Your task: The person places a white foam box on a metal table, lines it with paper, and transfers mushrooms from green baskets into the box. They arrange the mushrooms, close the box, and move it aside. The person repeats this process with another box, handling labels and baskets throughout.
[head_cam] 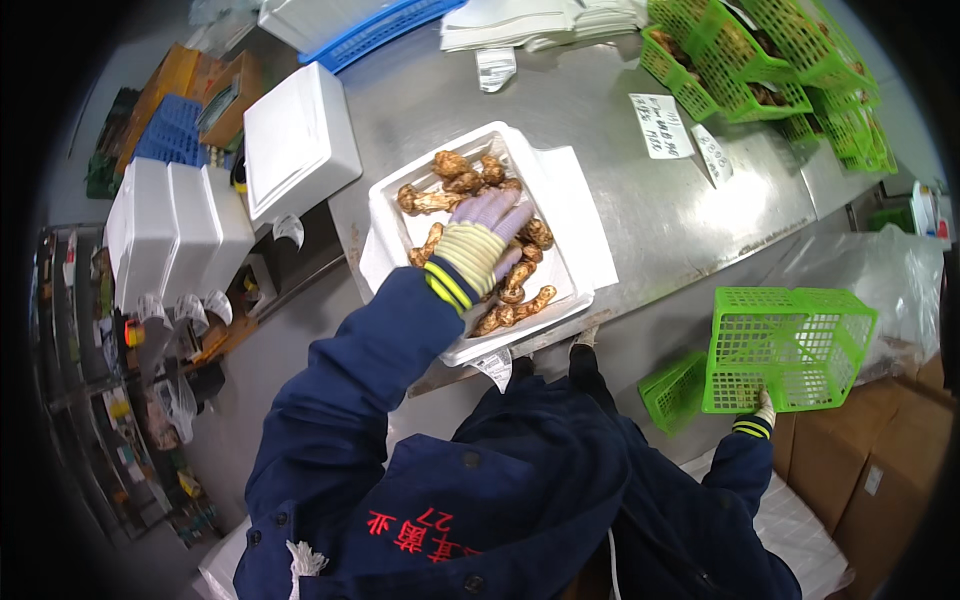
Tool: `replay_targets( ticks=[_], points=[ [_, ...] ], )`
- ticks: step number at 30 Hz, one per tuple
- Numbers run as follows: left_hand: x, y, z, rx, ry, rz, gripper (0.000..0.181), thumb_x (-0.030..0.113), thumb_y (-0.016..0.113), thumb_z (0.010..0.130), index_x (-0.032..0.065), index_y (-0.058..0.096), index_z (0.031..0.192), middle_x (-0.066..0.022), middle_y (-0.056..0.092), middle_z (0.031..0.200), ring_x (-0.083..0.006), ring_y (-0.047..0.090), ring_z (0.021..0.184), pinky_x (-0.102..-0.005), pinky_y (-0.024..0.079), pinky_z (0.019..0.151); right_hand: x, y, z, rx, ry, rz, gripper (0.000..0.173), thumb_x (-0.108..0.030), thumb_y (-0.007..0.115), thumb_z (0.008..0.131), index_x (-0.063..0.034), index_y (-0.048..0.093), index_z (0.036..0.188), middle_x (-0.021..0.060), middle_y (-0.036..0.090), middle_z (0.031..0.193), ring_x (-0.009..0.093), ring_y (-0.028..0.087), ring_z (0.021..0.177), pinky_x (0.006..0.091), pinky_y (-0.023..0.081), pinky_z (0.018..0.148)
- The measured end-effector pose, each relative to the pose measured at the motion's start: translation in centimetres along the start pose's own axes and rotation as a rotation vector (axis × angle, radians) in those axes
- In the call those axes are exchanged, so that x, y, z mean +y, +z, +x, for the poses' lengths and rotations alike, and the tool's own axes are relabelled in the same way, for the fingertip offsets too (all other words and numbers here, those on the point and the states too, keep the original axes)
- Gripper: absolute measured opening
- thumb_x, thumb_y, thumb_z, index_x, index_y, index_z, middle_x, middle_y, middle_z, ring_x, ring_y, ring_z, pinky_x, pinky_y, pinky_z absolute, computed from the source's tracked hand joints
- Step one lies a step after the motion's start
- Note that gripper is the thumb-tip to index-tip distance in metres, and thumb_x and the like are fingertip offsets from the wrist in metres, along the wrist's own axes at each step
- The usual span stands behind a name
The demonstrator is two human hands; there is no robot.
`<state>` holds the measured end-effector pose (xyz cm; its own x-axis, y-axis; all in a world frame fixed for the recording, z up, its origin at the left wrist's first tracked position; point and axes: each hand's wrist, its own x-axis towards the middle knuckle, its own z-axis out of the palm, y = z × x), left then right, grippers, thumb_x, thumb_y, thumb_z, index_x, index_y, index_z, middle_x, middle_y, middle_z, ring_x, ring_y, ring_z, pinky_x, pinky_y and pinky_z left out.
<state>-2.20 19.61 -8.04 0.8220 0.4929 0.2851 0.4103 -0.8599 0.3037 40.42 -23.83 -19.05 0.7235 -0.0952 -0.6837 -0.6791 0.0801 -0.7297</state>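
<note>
My left hand [487, 229], in a purple and cream glove, lies on brown mushrooms inside a white foam box [382, 217] on the metal table. Its palm side is hidden, so any grip there does not show. More mushrooms [517, 307] lie around it on a white liner. At the right, beyond the table edge, my gloved right hand [765, 409] grips the rim of a green plastic basket [787, 349], tilted with its inside showing. The basket holds no visible mushrooms.
Foam boxes [300, 135] stand left of the table. Green baskets of mushrooms [757, 67] are stacked at the back right, near handwritten paper slips [661, 126]. White sheets [525, 22] lie at the back. Another green basket [675, 390] and cardboard boxes [847, 442] are lower right.
</note>
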Motion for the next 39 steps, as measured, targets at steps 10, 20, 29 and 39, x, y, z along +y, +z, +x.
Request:
replay_targets(
  ticks=[10,20,29,39],
  points=[
    [0.5,-0.2,-1.5,-0.053,-0.278,-0.245,0.036,0.026,0.056,0.082,0.0029,0.054,0.109,-0.0182,0.059,0.087,-0.0334,0.054,0.081,-0.0396,0.042,0.076,4.2,-8.0,-5.6,0.154,0.071,0.207,0.034,-0.014,0.055,0.078,-0.0023,0.050,0.109,0.0116,0.056,0.107,0.028,0.054,0.095,0.0418,0.045,0.083],
    [3.9,1.7,-3.1,0.026,-0.208,-0.077,0.047,0.021,0.064,0.077,0.0000,0.047,0.115,-0.0190,0.051,0.106,-0.0315,0.048,0.100,-0.0390,0.040,0.086,20.5,-23.9,0.3,0.340,0.511,-0.054,0.034,-0.020,0.052,0.084,-0.0049,0.047,0.114,0.0161,0.053,0.112,0.030,0.053,0.099,0.0405,0.045,0.084],
    [-0.1,6.6,-3.3,0.027,-0.354,0.065,0.051,0.010,0.061,0.078,0.0046,0.040,0.124,-0.0201,0.048,0.113,-0.0325,0.048,0.103,-0.0365,0.038,0.090,10.0,-22.0,2.5,0.130,0.216,-1.417,0.039,-0.021,0.057,0.081,-0.0026,0.049,0.114,0.0211,0.056,0.104,0.032,0.055,0.095,0.0381,0.045,0.077],
    [3.4,6.6,1.2,0.514,-1.234,-0.816,0.043,0.016,0.062,0.078,0.0075,0.047,0.118,-0.0046,0.044,0.118,-0.0166,0.044,0.107,-0.0248,0.048,0.077,12.0,-25.1,13.5,0.046,0.035,-1.345,0.029,-0.023,0.053,0.081,-0.0090,0.057,0.107,0.0159,0.061,0.093,0.027,0.060,0.083,0.0346,0.048,0.071]
  ],
)
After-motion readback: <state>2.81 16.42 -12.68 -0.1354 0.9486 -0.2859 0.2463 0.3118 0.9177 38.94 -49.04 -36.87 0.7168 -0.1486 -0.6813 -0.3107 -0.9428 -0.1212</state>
